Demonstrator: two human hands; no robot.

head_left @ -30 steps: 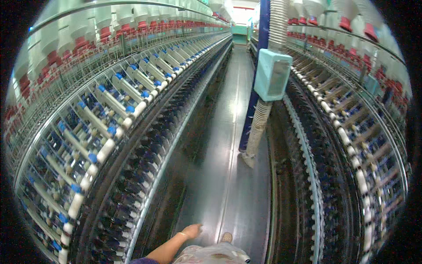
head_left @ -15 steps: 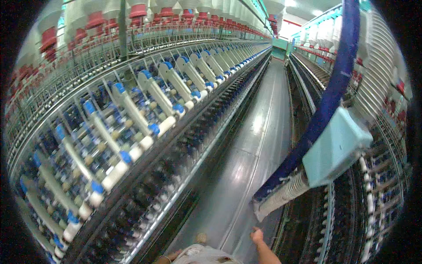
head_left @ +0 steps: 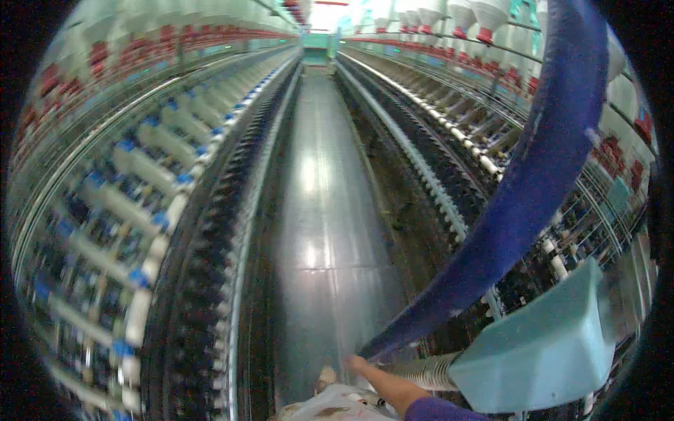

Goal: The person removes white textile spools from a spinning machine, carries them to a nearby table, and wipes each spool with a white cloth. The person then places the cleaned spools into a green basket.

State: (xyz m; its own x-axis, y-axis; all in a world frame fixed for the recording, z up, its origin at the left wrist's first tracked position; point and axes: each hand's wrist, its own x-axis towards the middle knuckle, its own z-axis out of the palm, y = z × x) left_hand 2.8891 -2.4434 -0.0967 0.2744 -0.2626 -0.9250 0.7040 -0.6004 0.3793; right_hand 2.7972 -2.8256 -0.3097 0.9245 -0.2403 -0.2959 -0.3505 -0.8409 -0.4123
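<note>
My right hand (head_left: 357, 365) reaches in from the lower edge, its purple sleeve (head_left: 442, 410) showing at the elbow. It is beside the low end of a thick dark-blue hose (head_left: 491, 231) that hangs down on the right. Blur hides its fingers, and I cannot tell whether they touch or grip the hose. Behind my forearm, a ribbed pale hose (head_left: 425, 372) runs to a light-blue box-shaped housing (head_left: 537, 351). My left hand does not show.
Spinning frames line both sides: blue-tipped arms (head_left: 151, 144) on the left, white rollers (head_left: 484, 161) on the right. Pale bobbins with red bases (head_left: 484, 21) hang above. Between them runs a shiny grey aisle floor (head_left: 319, 210). My shoe (head_left: 326, 377) is at the bottom.
My view has turned rightward, so the aisle now lies nearer the middle. The blue hose and housing look larger and closer. My right hand is now beside the hose's low end; my left arm has left view.
</note>
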